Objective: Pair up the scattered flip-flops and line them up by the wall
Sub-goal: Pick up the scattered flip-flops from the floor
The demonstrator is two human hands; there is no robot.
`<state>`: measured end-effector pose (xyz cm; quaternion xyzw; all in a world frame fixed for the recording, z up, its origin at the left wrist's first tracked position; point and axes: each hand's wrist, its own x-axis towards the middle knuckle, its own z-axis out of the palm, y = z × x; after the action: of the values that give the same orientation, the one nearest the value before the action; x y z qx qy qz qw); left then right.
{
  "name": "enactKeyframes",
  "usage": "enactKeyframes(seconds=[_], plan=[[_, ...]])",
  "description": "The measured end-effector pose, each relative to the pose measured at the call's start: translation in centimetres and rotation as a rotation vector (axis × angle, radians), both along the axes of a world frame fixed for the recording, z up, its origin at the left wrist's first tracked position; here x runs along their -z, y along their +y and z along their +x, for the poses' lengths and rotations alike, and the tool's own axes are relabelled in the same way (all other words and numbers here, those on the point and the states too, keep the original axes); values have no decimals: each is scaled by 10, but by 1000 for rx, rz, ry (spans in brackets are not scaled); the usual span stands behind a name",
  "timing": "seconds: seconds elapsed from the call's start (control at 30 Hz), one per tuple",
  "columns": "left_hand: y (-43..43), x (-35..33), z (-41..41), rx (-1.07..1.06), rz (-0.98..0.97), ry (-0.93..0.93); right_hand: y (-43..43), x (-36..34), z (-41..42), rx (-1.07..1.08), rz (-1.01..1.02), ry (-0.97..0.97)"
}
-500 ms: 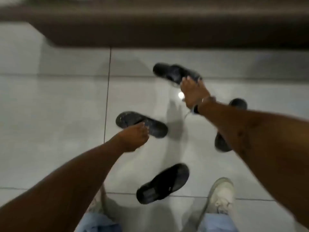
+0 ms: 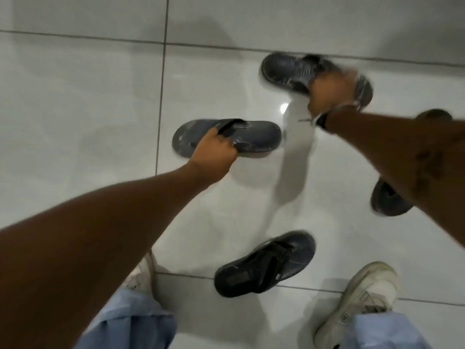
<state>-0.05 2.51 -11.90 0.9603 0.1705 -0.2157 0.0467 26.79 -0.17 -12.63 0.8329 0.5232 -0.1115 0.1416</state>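
Several dark flip-flops lie scattered on the white tiled floor. My left hand (image 2: 214, 153) is closed around the strap of the middle flip-flop (image 2: 259, 134), which looks lifted off the tiles. My right hand (image 2: 329, 93) grips the far flip-flop (image 2: 281, 69), blurred by motion. A third flip-flop (image 2: 266, 265) rests near my feet, strap up. A fourth flip-flop (image 2: 387, 202) lies at the right, mostly hidden under my right forearm.
My white sneakers (image 2: 364, 295) and light blue trouser legs (image 2: 130, 326) stand at the bottom edge. Glossy floor tiles (image 2: 75, 109) with dark grout lines spread left and ahead. The wall is out of view.
Both hands have closed on their flip-flops; the left one moved from touching the sole to gripping the strap. The camera tilted down, so the dark wall base left the view.
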Motion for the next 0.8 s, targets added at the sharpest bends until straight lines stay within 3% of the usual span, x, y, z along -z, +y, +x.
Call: enactKeyframes(seconds=[0.2,0.4,0.6,0.73,0.8], plan=[[2,-21,5,-856,-255,-23,-53,-10,-91,348,-67,237],[-1,-5,14,-926,-307,-50,-37,-1,-175,472,26,396],[-33,-13,16,-892,-110,-302,-61,-20,-158,400,306,702],[-71,-36,38,-1287,-49,-367,-99,-39,-93,386,470,669],[-105,-43,48,-1516,-134,-309,-131,-35,-43,427,367,502]])
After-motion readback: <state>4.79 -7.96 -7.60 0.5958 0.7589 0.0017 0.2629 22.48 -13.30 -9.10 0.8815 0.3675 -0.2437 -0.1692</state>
